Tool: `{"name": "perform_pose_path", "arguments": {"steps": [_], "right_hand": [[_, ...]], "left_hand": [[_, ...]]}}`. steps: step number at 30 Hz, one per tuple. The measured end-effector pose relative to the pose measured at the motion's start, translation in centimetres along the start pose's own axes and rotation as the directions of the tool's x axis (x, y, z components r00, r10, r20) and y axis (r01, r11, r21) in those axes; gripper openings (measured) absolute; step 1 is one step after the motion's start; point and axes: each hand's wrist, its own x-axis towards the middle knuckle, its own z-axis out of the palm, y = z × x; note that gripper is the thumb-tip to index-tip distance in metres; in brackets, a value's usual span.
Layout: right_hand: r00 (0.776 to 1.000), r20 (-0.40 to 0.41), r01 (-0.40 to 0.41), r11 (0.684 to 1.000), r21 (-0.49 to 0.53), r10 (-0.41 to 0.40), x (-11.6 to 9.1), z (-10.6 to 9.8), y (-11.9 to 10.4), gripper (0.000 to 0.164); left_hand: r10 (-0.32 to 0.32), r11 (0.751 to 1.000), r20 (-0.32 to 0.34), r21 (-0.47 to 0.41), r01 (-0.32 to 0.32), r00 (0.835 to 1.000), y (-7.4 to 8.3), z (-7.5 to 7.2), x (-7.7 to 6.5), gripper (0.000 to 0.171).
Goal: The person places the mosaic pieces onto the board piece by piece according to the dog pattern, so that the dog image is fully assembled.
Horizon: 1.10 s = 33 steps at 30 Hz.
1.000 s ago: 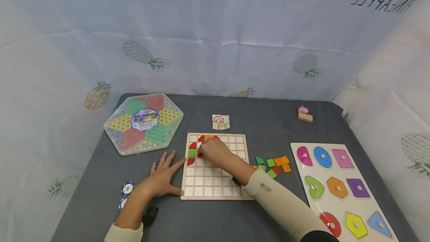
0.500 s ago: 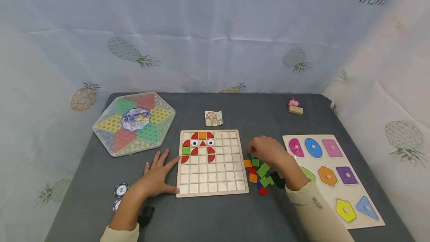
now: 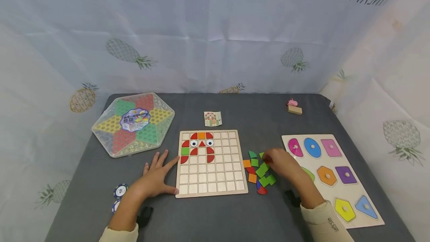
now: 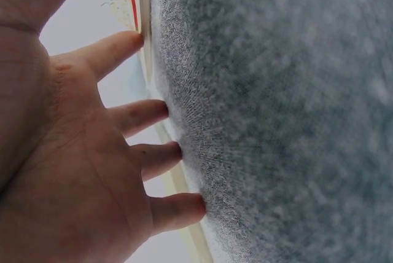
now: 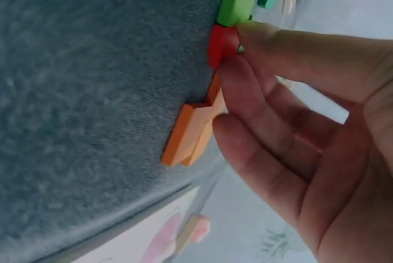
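A wooden grid board [image 3: 211,186] lies on the dark table. In its upper left are red pieces, an orange square [image 3: 201,135], a green square [image 3: 185,151] and two eye pieces [image 3: 209,143]. My left hand [image 3: 155,178] is spread flat beside it, thumb and index fingertip at the board's left edge. Right of the board, my right hand [image 3: 282,164] is over a loose heap of green squares [image 3: 264,181] and other pieces. In the right wrist view its thumb and index finger pinch a red piece [image 5: 222,46], partly hidden by the fingertips. Orange pieces [image 5: 187,133] lie under the other fingers.
A small pattern card [image 3: 213,119] lies behind the board. At the back left is a hexagonal Chinese checkers box [image 3: 134,124]. A shape puzzle board [image 3: 314,139] is on the right, with a wooden block [image 3: 294,110] behind. Poker chips [image 3: 120,191] lie by my left forearm.
My right hand has left the board and moved right to the loose pieces, then lower among them. A red triangle and two eyes are uncovered. My left hand has stayed at the board's edge.
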Motion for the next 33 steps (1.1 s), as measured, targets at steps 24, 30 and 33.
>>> {"name": "perform_pose_path", "arguments": {"steps": [24,30,33], "right_hand": [[0.998,0.058,-0.004,0.999,0.038,0.002,-0.6,0.1,1.8,0.022],[0.997,0.051,0.051,0.996,0.076,-0.055,-0.1,-0.8,0.4,0.015],[0.991,-0.005,0.135,0.984,0.116,-0.136,1.1,-0.9,-2.1,0.015]], "left_hand": [[-0.027,1.000,0.022,-0.007,0.027,0.999,0.4,0.0,-0.4,0.103],[-0.010,1.000,0.005,-0.014,0.010,1.000,0.4,0.0,-0.3,0.102],[-0.012,1.000,-0.001,-0.011,0.012,1.000,0.4,0.0,-0.3,0.102]]}}
